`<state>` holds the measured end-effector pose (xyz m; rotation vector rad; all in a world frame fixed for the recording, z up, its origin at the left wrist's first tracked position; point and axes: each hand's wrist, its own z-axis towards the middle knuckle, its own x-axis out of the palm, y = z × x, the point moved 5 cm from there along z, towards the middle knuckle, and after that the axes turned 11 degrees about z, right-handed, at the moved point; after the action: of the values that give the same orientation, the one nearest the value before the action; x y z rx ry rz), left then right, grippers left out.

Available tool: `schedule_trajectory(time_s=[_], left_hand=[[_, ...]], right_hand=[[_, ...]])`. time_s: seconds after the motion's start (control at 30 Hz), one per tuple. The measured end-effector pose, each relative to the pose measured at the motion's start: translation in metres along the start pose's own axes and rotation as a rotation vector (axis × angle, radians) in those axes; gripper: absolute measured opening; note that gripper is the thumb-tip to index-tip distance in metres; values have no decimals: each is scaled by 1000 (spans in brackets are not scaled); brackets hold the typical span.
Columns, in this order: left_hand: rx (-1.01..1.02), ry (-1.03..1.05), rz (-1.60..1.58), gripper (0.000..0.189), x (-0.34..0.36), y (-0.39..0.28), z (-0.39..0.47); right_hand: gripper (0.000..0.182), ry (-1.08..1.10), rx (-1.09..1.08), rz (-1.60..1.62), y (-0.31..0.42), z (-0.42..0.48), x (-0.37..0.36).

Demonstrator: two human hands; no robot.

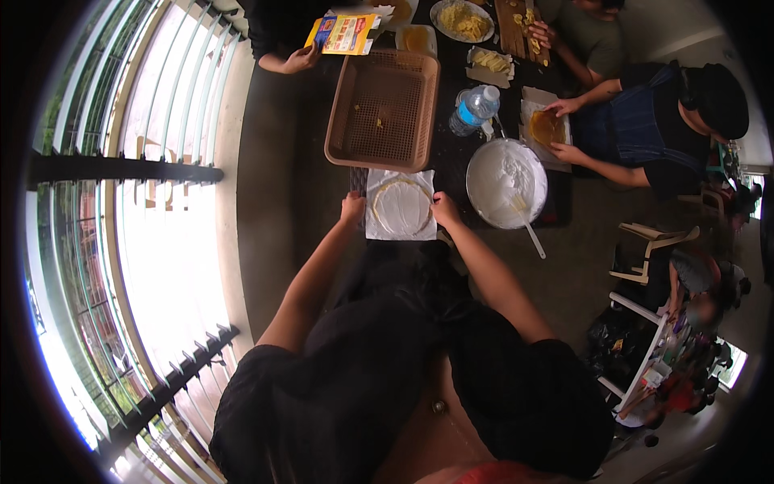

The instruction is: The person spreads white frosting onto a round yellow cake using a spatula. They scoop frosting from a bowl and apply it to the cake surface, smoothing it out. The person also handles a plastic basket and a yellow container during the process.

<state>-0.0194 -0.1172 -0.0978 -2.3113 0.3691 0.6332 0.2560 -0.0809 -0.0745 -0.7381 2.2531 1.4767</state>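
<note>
Before me is a square white liner (pixel 375 233), with a flat round layer spread with white cream (pixel 403 207) on it. A thin yellowish rim shows around the cream. My left hand (pixel 353 207) grips the liner's left edge, and my right hand (pixel 445 209) pinches its right edge. Just beyond the liner stands a brown perforated plastic basket (pixel 382 158) with a few yellow scraps inside. To the right of my right hand sits a large bowl of white cream (pixel 493 175), a white-handled spatula (pixel 532 237) leaning out of it.
A water bottle (pixel 476 112) stands beside the basket. One person's hands hold a brown round layer (pixel 547 127) on a lined board. Another person holds a yellow box (pixel 343 33). At the back are a plate of yellow pieces (pixel 462 23) and a wooden board (pixel 513 30). Louvred windows line the left.
</note>
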Motion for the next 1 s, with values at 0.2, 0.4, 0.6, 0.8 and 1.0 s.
schedule_trajectory(time_s=[0.2, 0.4, 0.6, 0.8, 1.0], left_hand=[[-16, 142, -90, 38, 0, -2, 0], [371, 421, 285, 35, -5, -25, 4], [146, 908, -218, 31, -47, -129, -48], [278, 771, -702, 29, -64, -221, -27], [379, 298, -579, 27, -76, -261, 13]], right_hand=[[12, -72, 171, -32, 20, 1, 3], [11, -127, 207, -131, 52, -6, -14], [10, -116, -8, 251, 118, -5, -60], [11, 99, -164, 714, 241, -7, -154], [12, 5, -222, 713, 245, 78, -232]])
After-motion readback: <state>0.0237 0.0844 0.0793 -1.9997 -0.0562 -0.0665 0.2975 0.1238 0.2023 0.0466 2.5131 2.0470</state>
